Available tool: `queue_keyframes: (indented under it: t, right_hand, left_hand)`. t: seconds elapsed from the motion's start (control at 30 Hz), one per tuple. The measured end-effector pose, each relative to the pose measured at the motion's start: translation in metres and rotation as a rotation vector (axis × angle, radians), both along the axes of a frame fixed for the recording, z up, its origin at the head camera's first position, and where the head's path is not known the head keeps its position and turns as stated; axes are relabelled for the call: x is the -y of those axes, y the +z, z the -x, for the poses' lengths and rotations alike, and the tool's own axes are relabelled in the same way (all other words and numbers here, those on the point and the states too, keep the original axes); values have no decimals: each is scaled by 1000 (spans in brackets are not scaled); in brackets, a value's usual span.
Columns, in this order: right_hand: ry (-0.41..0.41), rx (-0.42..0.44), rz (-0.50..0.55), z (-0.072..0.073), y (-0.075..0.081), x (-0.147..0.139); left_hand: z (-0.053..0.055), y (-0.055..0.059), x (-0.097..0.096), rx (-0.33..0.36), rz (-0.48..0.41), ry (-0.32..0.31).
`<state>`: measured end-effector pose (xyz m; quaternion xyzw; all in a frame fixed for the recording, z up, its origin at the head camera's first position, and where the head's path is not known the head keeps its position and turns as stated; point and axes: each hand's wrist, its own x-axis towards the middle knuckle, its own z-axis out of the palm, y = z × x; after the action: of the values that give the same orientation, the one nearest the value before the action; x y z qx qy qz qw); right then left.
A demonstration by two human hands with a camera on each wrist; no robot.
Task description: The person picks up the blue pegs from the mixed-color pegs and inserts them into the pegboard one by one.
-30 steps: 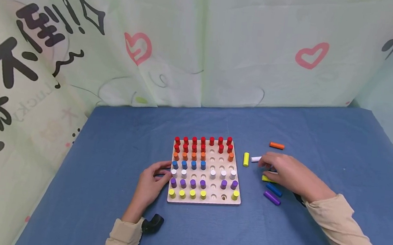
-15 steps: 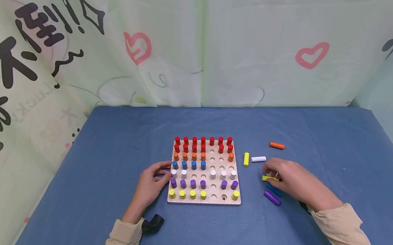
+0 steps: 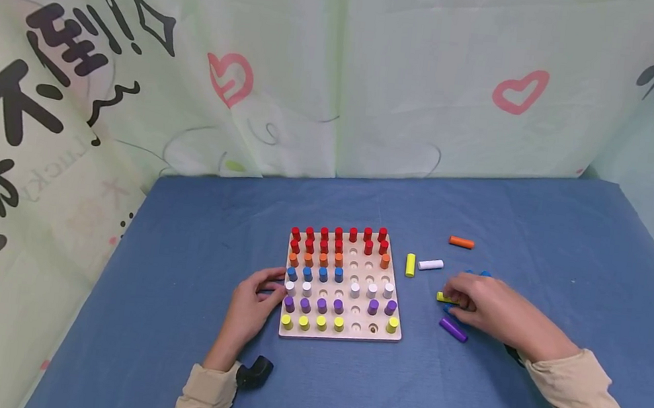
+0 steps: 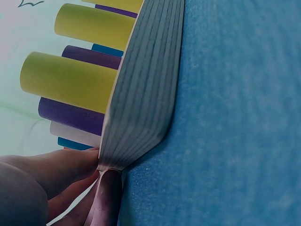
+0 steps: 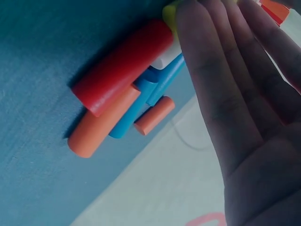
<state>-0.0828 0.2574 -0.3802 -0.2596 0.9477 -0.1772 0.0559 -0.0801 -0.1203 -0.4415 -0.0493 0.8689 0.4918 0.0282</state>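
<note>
My left hand [image 3: 257, 303] pinches the left edge of a wooden pegboard [image 3: 343, 336]. In the left wrist view its fingertips [image 4: 77, 172] lie against the board's side [image 4: 141, 89], below yellow pegs [image 4: 70, 77]. Standing pegs fill rows of red, orange, blue, white, purple and yellow. My right hand [image 3: 492, 308] reaches down over loose pegs to the right, fingertips by a yellow peg [image 3: 444, 297] and a blue peg [image 3: 449, 308]. I cannot tell whether it grips one, since its palm hides them. A purple peg [image 3: 453, 330] lies just below that hand.
Between board and right hand lie a yellow peg [image 3: 410, 265] and a white peg [image 3: 431, 265]; an orange peg [image 3: 462, 242] is farther back. Red [image 5: 124, 66] and orange pegs [image 5: 101, 125] lie close together in the right wrist view. A printed curtain [image 3: 375, 89] stands behind.
The right hand has moved right and slightly down from the white peg to over the yellow and blue pegs. Blue peg tips now show behind it. Left hand and board stay still.
</note>
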Motion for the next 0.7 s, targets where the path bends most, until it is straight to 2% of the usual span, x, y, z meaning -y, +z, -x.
queue_keyframes:
  t: [0.13, 0.43, 0.7]
  right_hand:
    - [3, 4, 8, 0, -2, -1]
    - [-4, 74, -1, 1, -3, 0]
    - [-9, 81, -21, 1, -3, 2]
  left_hand:
    - [0, 1, 0, -4, 2, -1]
    - [0, -2, 1, -11, 0, -6]
    - [1, -1, 1, -6, 4, -1]
